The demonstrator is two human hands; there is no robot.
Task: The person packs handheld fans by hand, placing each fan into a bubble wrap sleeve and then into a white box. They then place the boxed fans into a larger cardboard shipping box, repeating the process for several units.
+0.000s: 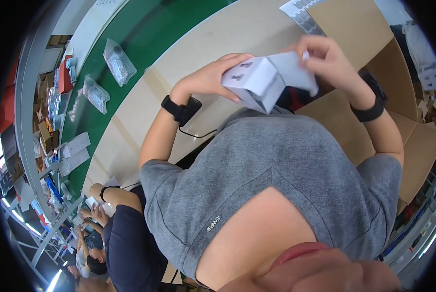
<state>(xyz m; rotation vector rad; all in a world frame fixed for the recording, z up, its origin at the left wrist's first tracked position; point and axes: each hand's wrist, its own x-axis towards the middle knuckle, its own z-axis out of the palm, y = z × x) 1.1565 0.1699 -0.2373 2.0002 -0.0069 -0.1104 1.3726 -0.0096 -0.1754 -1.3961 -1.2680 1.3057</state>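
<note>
From left: a bubble-wrapped packet [119, 63] lies on the green surface [147, 39]; the left hand [210, 78], partly open, clasps the white box [252, 73] before the torso; the right hand [321, 56], fingers curled, meets a blurred white piece [294, 70], grip indeterminable; the carton [398, 78] stands open.
</note>
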